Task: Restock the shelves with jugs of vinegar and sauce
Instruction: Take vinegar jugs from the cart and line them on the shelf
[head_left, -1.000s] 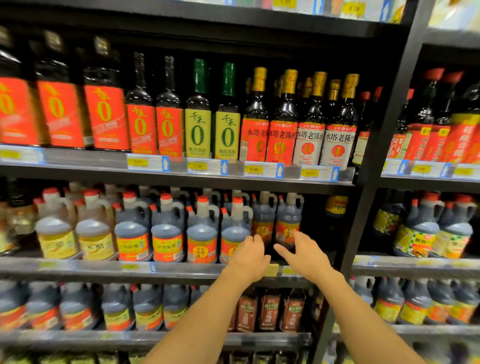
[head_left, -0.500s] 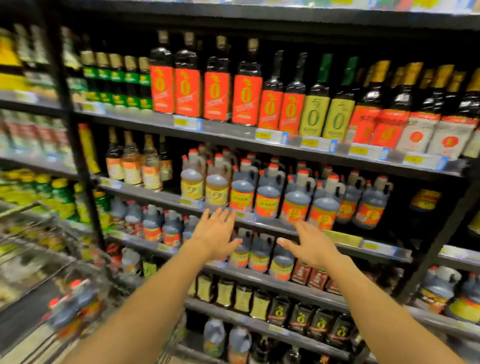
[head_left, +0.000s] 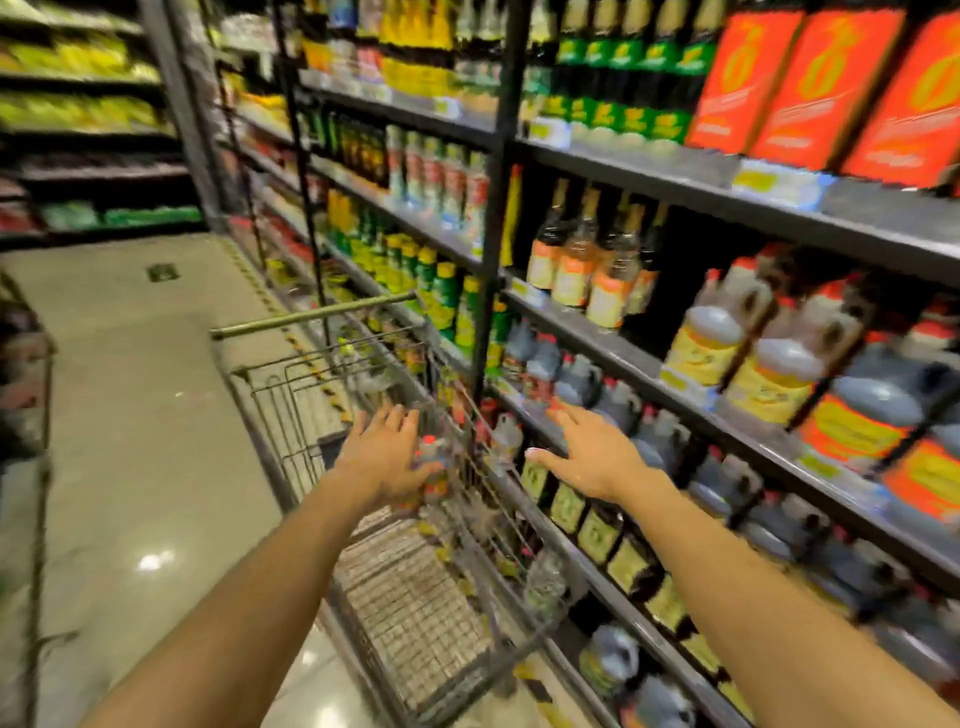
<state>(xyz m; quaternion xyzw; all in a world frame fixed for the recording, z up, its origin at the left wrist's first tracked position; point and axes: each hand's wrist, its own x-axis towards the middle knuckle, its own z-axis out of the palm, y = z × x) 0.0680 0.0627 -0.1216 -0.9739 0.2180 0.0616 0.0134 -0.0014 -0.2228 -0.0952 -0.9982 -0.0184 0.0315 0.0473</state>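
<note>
While both reach out, left hand (head_left: 382, 457) fingers spread over cart (head_left: 415, 597), right hand (head_left: 592, 460) spread, empty.

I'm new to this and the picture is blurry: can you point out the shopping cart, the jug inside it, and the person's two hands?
cart (head_left: 311, 317): head view, on its handle bar.
jug (head_left: 428, 448): head view, on its red cap.
left hand (head_left: 382, 454): head view, back of hand.
right hand (head_left: 592, 457): head view, back of hand.

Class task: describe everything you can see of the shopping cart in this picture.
The shopping cart is a grey wire-mesh basket with a round bar handle at its far end, standing on the glossy floor close beside the shelves. At least one red-capped jug stands inside. The left hand reaches into it with fingers spread; contact is too blurred to tell.
</note>
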